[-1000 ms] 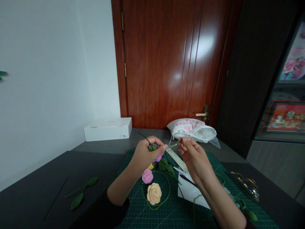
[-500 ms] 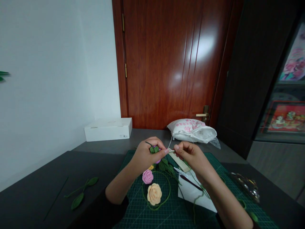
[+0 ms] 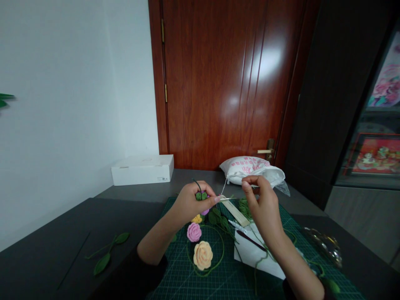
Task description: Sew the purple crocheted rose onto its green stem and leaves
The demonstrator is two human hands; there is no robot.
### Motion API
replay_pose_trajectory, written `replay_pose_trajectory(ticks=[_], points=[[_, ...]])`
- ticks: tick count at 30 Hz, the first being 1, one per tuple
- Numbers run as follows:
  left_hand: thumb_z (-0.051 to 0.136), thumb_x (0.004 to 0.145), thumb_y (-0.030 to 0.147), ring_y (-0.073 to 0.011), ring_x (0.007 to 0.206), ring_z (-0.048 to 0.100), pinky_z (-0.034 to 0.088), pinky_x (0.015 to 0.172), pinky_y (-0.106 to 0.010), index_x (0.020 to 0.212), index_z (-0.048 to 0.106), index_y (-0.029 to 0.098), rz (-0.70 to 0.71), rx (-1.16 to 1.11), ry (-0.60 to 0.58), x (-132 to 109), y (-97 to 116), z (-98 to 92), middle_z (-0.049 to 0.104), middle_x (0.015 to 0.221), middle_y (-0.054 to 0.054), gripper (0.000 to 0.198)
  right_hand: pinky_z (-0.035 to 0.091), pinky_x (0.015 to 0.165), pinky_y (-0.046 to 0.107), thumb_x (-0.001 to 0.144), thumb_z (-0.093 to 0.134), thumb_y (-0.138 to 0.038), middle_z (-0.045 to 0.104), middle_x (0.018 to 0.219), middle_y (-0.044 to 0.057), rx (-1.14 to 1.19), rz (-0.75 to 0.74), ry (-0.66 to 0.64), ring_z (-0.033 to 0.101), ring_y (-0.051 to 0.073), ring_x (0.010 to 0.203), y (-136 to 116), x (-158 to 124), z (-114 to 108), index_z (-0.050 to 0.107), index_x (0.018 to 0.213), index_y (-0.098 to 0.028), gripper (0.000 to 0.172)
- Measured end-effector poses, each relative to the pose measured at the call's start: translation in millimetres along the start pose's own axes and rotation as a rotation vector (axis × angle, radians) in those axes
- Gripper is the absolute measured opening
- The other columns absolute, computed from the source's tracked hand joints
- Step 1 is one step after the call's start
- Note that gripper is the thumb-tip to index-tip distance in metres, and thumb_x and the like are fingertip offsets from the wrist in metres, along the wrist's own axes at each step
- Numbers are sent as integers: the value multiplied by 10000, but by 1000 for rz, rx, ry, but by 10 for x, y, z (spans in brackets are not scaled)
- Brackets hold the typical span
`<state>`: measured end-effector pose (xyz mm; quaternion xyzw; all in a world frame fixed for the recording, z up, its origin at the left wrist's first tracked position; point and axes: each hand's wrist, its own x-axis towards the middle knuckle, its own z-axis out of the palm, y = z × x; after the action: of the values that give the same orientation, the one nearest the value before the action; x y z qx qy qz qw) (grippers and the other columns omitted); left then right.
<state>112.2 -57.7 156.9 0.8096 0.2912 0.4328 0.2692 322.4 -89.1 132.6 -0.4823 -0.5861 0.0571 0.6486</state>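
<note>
My left hand [image 3: 195,201] is closed, with thumb and forefinger pinching a thin silvery needle [image 3: 228,198] that points right. Tucked in the same hand is a purple crochet flower [image 3: 205,211] with a green base [image 3: 201,196] and a dark stem end above the knuckles. My right hand [image 3: 261,198] is raised to the right of the needle, apart from it, thumb and forefinger tips together; whatever they pinch is too fine to see. Below my left hand lie a yellow flower [image 3: 196,218], a pink rose [image 3: 194,232] and a cream rose [image 3: 203,255].
A green cutting mat [image 3: 175,283] carries dark green leaves [image 3: 215,216], a beige strip [image 3: 236,211], green yarn [image 3: 244,207], white paper [image 3: 250,260] and a dark slim tool [image 3: 251,241]. Behind are a white box [image 3: 142,173] and a white bag [image 3: 240,166]. A leafy stem [image 3: 103,263] lies left.
My right hand has come off the needle and moved up and to the right. More of the needle and the green yarn now shows. My left hand has barely moved.
</note>
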Motion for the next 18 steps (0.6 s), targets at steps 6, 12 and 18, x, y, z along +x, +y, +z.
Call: replay_pose_trajectory(ticks=[6, 12, 18], points=[[724, 760, 305, -160, 691, 596, 459, 631, -265, 661, 653, 163, -55, -17, -16, -4, 18, 1, 632, 704, -28, 186, 470, 679, 297, 892, 634, -202, 701, 933, 54, -73, -252, -406, 625, 193, 753, -195, -64, 3, 668, 1009, -209, 122], [723, 787, 412, -116, 578, 526, 402, 533, -226, 745, 666, 138, -183, -161, -61, -9, -4, -19, 602, 664, -7, 283, 440, 620, 262, 865, 641, -145, 651, 714, 10, -33, -202, -392, 606, 170, 675, -140, -123, 137, 662, 746, -201, 133], [763, 776, 350, -128, 726, 582, 446, 619, -223, 1154, 640, 143, -195, -613, -216, -27, -40, -68, 652, 884, -47, 448, 417, 513, 253, 887, 610, -217, 627, 643, -2, 47, -62, -298, 560, 146, 538, -124, -109, 139, 667, 783, -188, 122]])
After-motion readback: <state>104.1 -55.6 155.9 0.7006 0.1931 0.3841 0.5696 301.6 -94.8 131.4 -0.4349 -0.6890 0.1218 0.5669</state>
